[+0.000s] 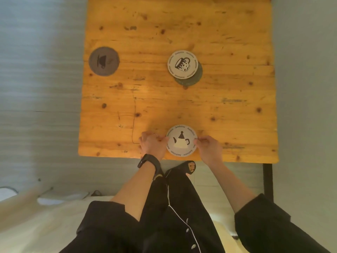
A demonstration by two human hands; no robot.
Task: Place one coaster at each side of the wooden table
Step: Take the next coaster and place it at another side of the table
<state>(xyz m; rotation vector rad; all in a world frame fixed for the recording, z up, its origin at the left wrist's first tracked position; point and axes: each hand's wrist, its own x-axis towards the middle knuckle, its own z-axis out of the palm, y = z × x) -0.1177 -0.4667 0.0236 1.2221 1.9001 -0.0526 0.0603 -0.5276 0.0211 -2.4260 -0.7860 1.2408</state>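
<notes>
Near the front edge of the wooden bench (228,115), a round pale coaster (182,140) lies flat, printed with a dark-lidded teapot and a ring of lettering round its rim. Both hands pinch it by opposite edges: the left hand (152,144), with a black band (147,160) on its wrist, grips the left rim, and the right hand (209,147) grips the right rim. Further back, right of centre, a second pale coaster with a spotted mug (182,64) sits overlapping a dark grey-green coaster (194,80) beneath it. By the left edge, well apart from the others, rests a dark grey coaster with a cup-and-saucer drawing (104,61).
</notes>
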